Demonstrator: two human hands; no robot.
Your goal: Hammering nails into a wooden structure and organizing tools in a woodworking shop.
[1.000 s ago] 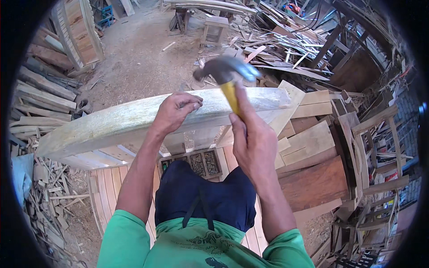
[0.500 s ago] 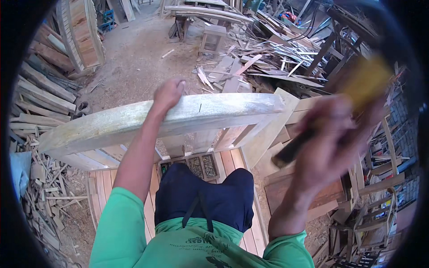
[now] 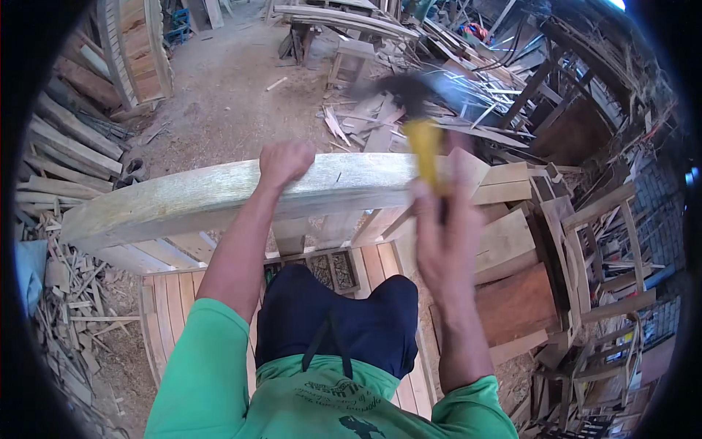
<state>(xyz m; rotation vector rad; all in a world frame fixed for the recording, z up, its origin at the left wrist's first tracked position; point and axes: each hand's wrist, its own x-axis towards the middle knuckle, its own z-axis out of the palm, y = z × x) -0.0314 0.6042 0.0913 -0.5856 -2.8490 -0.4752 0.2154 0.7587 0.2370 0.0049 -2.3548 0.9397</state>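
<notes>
The right hand [image 3: 447, 238] of the person I follow by head camera wraps a hammer [image 3: 424, 150], fingers and thumb pressed around its yellow-and-black handle, its dark head a blur beyond the fingertips. Left of that grip, the left hand [image 3: 287, 162] is curled into a fist at the top of a thick, pale curved beam [image 3: 197, 186]; I cannot tell whether anything is tucked inside it. Between the two hands, nearer the fist, a thin dark sliver, which I take for a nail [image 3: 338, 177], shows on the beam's upper face.

Below the fist, toward the body, upright slats run under the beam, and a divided tray [image 3: 332, 272] sits just past the person's knees, beside pale floor boards [image 3: 164, 307]. To the right of the hammer hand lies a reddish-brown panel [image 3: 519, 300]; beyond the hammer, well apart, spreads a heap of scrap wood [image 3: 475, 110].

I judge the step in hand to be nailing into the beam. The next move, as I read it, calls for a square blow on the nail, with the fist kept aside and the beam steady.
</notes>
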